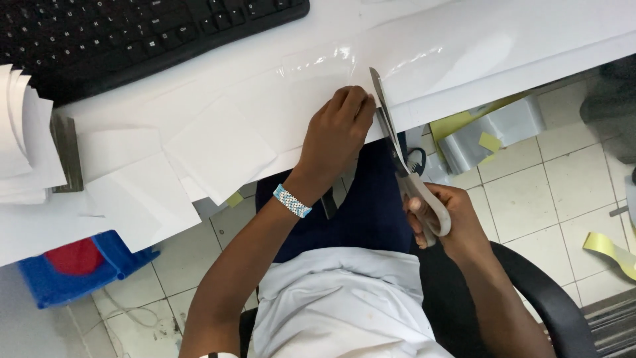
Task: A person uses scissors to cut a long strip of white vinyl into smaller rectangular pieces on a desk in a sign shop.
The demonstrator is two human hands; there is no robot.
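Gripping the grey handles of a pair of scissors point(404, 159), the right hand point(445, 220) sits at four o'clock, blades angled up toward twelve into a glossy white sheet point(464, 46). The left hand point(339, 129), fingers curled, presses that sheet flat just beside the blades. Cut white squares point(218, 149) lie at nine o'clock; a black keyboard point(132, 33) sits at eleven.

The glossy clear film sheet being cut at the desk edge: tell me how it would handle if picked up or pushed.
The glossy clear film sheet is probably floppy and light: it lies flat and thin on the white desk. Its shine suggests it slides easily, which may be why the left hand presses it down beside the grey-handled scissors in the right hand.
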